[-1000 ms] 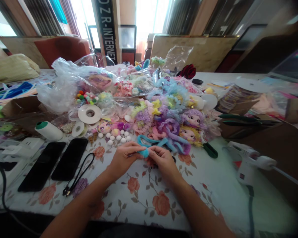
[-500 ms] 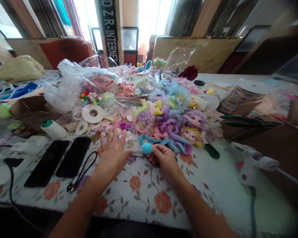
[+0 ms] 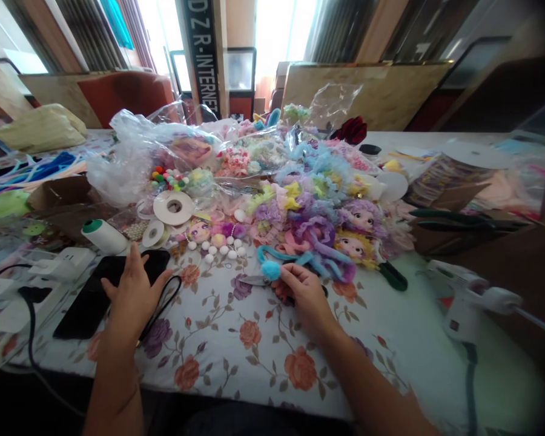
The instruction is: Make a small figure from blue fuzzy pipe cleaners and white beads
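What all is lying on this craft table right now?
phones: two, black, left side
spool: one, white with green cap, behind phones
tape rolls: two, white, right of spool
beads: several, white, centre
dolls: at least three, pastel hair, centre pile
pompom: one, blue, held, centre front
scissors: one, silver blades, beside pompom
glue gun: one, white, right side
pliers: one pair, green handles, far right
bags: several, clear, behind pile
tablecloth: one, floral, under everything
left hand: one, open, flat on a phone
right hand: one, pinching pompom
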Action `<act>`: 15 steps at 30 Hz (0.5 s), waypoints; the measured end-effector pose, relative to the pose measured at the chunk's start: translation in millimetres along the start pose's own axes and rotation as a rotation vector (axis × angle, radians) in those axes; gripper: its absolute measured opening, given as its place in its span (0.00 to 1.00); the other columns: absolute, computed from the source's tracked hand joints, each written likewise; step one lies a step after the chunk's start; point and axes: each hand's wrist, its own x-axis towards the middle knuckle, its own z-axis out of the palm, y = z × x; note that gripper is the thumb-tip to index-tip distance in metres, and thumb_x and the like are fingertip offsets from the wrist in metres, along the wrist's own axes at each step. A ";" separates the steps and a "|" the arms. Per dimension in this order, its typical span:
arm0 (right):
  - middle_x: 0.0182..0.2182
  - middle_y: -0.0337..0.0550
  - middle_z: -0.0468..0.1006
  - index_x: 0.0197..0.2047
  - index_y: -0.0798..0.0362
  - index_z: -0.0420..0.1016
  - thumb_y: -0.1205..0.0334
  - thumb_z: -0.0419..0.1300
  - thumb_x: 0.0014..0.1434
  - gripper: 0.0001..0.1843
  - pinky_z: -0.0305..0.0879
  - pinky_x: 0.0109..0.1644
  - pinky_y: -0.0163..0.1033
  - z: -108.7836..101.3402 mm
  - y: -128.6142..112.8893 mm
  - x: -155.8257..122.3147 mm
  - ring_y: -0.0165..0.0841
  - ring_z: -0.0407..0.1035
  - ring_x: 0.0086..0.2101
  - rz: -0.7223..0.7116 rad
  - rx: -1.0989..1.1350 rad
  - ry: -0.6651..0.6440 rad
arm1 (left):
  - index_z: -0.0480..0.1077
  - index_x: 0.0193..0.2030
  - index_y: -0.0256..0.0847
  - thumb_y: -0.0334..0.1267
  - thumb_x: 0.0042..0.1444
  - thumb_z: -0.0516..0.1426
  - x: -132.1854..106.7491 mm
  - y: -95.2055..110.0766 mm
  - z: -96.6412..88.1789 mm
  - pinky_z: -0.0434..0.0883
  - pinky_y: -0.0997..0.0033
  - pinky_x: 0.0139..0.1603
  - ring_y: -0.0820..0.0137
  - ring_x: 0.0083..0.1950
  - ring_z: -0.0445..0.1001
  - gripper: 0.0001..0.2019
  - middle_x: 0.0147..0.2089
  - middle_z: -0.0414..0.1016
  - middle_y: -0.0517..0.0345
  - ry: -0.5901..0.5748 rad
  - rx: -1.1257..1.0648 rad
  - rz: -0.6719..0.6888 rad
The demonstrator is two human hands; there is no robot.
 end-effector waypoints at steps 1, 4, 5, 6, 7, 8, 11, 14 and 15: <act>0.20 0.40 0.76 0.26 0.53 0.74 0.45 0.69 0.48 0.19 0.54 0.22 0.33 0.3 -0.3 -0.4 0.27 0.64 0.20 0.001 0.004 0.005 | 0.31 0.75 0.36 0.52 0.63 0.49 -0.7 1.2 0.8 0.39 0.22 0.64 0.40 0.70 0.56 0.43 0.67 0.64 0.35 0.000 -0.001 0.006; 0.20 0.40 0.76 0.26 0.53 0.74 0.45 0.69 0.47 0.19 0.54 0.22 0.33 0.9 -1.6 -1.1 0.27 0.64 0.20 0.006 0.021 0.018 | 0.31 0.75 0.36 0.52 0.63 0.49 0.5 2.7 4.5 0.37 0.22 0.65 0.40 0.71 0.55 0.42 0.67 0.65 0.35 -0.042 0.015 0.011; 0.20 0.40 0.76 0.27 0.53 0.74 0.45 0.69 0.47 0.19 0.54 0.22 0.33 0.9 -1.8 -1.1 0.27 0.64 0.20 0.009 0.028 0.018 | 0.31 0.75 0.36 0.52 0.64 0.48 1.6 2.2 5.5 0.37 0.22 0.64 0.40 0.71 0.55 0.41 0.66 0.66 0.35 -0.062 0.021 0.009; 0.20 0.39 0.76 0.27 0.53 0.74 0.46 0.70 0.47 0.19 0.54 0.22 0.33 0.9 -2.0 -0.9 0.27 0.64 0.20 0.011 0.035 0.018 | 0.32 0.75 0.37 0.52 0.64 0.48 2.7 1.3 6.1 0.37 0.22 0.64 0.41 0.71 0.56 0.41 0.66 0.66 0.35 -0.075 0.026 0.006; 0.20 0.39 0.76 0.27 0.53 0.74 0.46 0.70 0.47 0.19 0.54 0.22 0.32 0.9 -2.0 -0.6 0.27 0.64 0.20 0.013 0.040 0.018 | 0.33 0.75 0.37 0.52 0.64 0.47 3.7 0.3 5.9 0.37 0.21 0.64 0.41 0.71 0.55 0.40 0.66 0.66 0.34 -0.072 0.033 0.005; 0.20 0.39 0.76 0.27 0.53 0.74 0.46 0.70 0.47 0.19 0.54 0.22 0.32 0.9 -2.0 -0.3 0.27 0.64 0.20 0.015 0.043 0.017 | 0.34 0.75 0.36 0.53 0.64 0.47 4.5 -0.4 4.7 0.37 0.21 0.64 0.41 0.72 0.53 0.40 0.67 0.64 0.33 -0.052 0.043 0.006; 0.20 0.40 0.76 0.26 0.54 0.74 0.45 0.70 0.46 0.20 0.54 0.22 0.32 1.5 -1.8 0.2 0.27 0.64 0.20 0.016 0.039 0.020 | 0.39 0.74 0.32 0.53 0.64 0.47 5.6 2.6 -4.4 0.41 0.24 0.65 0.40 0.73 0.49 0.39 0.71 0.56 0.27 0.094 0.050 0.027; 0.20 0.39 0.75 0.26 0.54 0.74 0.46 0.70 0.46 0.19 0.54 0.22 0.32 2.4 -2.3 -0.8 0.27 0.63 0.20 0.015 0.030 0.023 | 0.45 0.73 0.34 0.50 0.63 0.52 4.8 20.1 -14.6 0.52 0.35 0.68 0.44 0.69 0.59 0.37 0.67 0.63 0.32 0.261 -0.090 0.133; 0.20 0.39 0.76 0.26 0.53 0.74 0.46 0.69 0.47 0.19 0.54 0.23 0.32 2.6 -2.5 -1.3 0.26 0.63 0.20 0.014 0.028 0.022 | 0.48 0.72 0.36 0.49 0.63 0.53 4.3 29.7 -15.8 0.58 0.41 0.67 0.47 0.66 0.64 0.36 0.64 0.69 0.37 0.294 -0.178 0.187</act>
